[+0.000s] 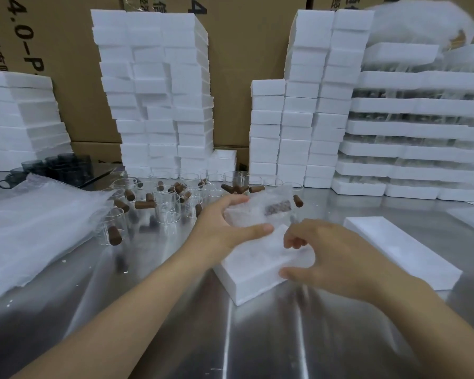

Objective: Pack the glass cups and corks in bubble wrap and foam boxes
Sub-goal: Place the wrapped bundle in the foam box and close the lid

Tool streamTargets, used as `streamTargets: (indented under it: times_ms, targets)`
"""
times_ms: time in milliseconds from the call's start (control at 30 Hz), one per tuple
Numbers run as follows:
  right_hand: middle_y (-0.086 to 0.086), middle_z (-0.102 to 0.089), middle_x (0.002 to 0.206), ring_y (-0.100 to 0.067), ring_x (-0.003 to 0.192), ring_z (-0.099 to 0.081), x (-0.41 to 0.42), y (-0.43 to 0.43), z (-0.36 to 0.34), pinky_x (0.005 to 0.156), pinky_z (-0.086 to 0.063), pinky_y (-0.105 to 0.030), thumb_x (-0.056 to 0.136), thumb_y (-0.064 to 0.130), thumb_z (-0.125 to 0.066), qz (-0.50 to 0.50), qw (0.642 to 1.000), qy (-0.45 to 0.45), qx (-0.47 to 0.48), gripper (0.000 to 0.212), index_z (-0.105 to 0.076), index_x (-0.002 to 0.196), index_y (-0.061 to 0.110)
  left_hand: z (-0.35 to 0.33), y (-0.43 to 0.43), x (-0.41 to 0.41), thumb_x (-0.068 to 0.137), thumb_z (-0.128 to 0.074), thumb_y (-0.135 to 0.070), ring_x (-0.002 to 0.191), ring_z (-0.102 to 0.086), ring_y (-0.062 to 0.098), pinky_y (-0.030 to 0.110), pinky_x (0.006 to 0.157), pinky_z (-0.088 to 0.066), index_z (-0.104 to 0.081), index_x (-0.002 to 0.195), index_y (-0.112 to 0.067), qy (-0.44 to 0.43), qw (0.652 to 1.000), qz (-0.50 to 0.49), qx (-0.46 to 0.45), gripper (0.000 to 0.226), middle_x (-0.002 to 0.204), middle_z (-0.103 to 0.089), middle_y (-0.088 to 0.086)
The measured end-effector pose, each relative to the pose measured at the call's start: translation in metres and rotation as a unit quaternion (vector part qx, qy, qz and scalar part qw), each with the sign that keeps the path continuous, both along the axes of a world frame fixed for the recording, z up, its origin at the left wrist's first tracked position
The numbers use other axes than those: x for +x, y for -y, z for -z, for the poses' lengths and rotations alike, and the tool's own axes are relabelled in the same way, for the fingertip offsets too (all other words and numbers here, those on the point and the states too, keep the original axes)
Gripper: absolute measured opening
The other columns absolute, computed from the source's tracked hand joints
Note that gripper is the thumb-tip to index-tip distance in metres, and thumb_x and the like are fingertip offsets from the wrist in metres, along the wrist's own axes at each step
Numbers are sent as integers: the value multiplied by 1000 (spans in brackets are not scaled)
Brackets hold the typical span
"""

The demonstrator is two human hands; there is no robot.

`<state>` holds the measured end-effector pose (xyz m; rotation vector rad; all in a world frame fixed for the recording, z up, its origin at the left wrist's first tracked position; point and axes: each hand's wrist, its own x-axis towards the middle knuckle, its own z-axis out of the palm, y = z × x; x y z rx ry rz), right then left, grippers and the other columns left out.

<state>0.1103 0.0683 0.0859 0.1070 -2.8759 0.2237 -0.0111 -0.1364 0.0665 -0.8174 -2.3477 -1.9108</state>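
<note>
Between the two hands, just above the foam box point(255, 283): bubble-wrapped bundle point(257, 214), blurred, with a brown patch showing through the wrap. Gripped by the left hand point(222, 231), with fingers point(237, 200) curled over the far side and thumb laid along the near side.

Just right of the bundle, right hand point(337, 258), its fingers point(294, 240) curled tight at the wrap's lower edge and thumb down by the foam box's near corner. Cannot tell whether any wrap is pinched there.

Beneath both sets of fingers, foam box lying flat on the worktop point(257, 346) of polished steel, streaked with reflections. Right of the right fingers and apart from the box, flat foam slab point(402, 250).

Left of and beyond the left fingers, clear glass cups point(170, 205) standing loose, with brown corks point(145, 205) scattered among them and a few inside. Farther left, heap of bubble wrap sheets point(33, 228), and behind it dark glass cups point(63, 165).

Well beyond the fingers, along the worktop's back edge, tall foam-box stacks point(159, 91). At far right, foam trays point(416, 127) of glassware piled in layers. Behind everything, brown cardboard cartons point(244, 50) forming a wall.
</note>
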Motion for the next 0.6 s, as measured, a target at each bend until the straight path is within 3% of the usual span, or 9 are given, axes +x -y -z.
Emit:
streamTargets:
  times_ms: [100, 233, 467, 600]
  targets:
    - [21, -58, 97, -2, 96, -54, -3, -5, 2, 87, -51, -32, 77, 70, -67, 22, 1000, 12, 13, 38, -57, 99, 41, 9, -3, -1, 46, -93, -74, 115, -59, -8, 14, 91, -47, -65, 116, -49, -71, 994, -6, -83, 80, 124, -63, -28]
    - [15, -57, 93, -7, 93, -53, -8, -7, 4, 83, -50, -33, 78, 63, -71, 27, 999, 22, 14, 32, -59, 90, 37, 15, -3, 1, 53, -95, -70, 113, -54, -17, 7, 84, -41, -59, 117, -53, -105, 983, -3, -149, 76, 124, -61, -32]
    - [13, -58, 90, -2, 88, -54, -9, -11, 7, 77, -49, -29, 76, 56, -75, 25, 999, 26, -31, 27, -62, 85, 34, 10, 3, 1, 65, -95, -62, 125, -56, 6, 40, 109, -49, -53, 123, -52, -111, 975, 8, -194, 72, 135, -59, -24]
    - [13, -60, 88, -2, 84, -55, -10, -11, 6, 75, -50, -29, 75, 55, -75, 27, 999, 21, -40, 27, -63, 83, 32, 10, 6, 0, 61, -74, -90, 141, -43, 11, 46, 120, -38, -45, 133, -58, -92, 958, 38, -271, 83, 148, -48, -22]
